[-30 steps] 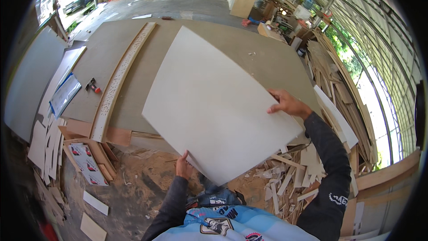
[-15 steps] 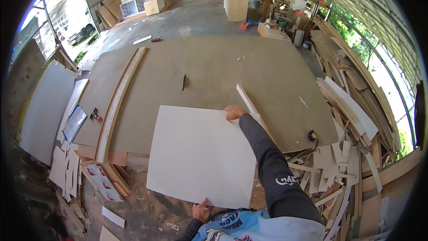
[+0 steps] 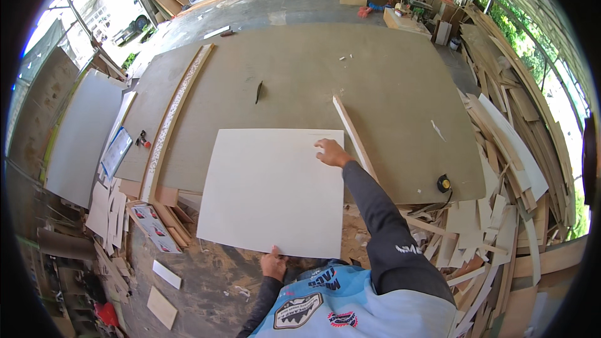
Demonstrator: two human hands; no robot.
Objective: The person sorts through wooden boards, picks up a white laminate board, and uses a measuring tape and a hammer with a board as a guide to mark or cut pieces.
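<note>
A large white rectangular board lies across the near edge of the brown work panel, its near part jutting out toward my body. My left hand grips the board's near edge, thumb on the top face and the other fingers hidden beneath. Over the board's far right corner area is my right hand, its thumb and fingers apart, with nothing seen in it. Just right of that hand, a narrow white-faced wooden strip lies slantwise on the brown panel.
A long wooden strip spans the panel's left side, near a red-and-black tool and a clipboard. A tape measure rests at the right. Scrap wood piles up along the right; offcuts lie on the floor.
The board has turned slightly, its right edge now straighter toward me and left of the narrow strip. My right hand has loosened from the board's far edge. The view has tilted downward.
</note>
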